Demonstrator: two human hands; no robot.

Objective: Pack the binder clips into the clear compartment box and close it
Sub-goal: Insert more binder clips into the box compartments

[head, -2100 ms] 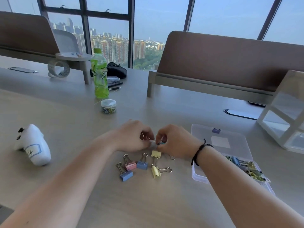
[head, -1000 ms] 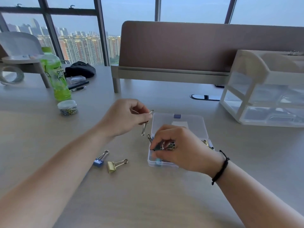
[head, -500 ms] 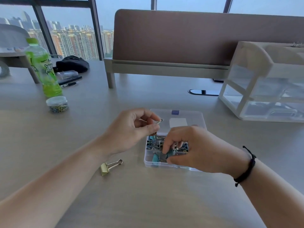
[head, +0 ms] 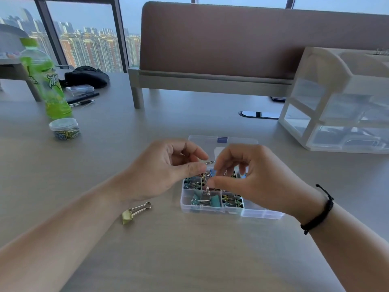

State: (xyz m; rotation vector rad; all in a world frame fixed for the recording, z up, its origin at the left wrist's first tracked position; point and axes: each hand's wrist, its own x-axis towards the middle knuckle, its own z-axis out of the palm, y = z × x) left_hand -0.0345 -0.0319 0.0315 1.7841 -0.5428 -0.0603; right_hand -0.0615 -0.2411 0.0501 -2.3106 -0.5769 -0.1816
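Binder clip [head: 207, 182] hangs mid-frame above the clear compartment box [head: 210, 209], pinched between left hand [head: 166, 173] fingertips; right hand [head: 252, 178] fingers pinch its lower wire.

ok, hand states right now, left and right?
Left hand: pinching the wire handles of a silver-handled binder clip over the clear plastic compartment box.
Right hand: fingers curled at the same clip; grip cannot be told.
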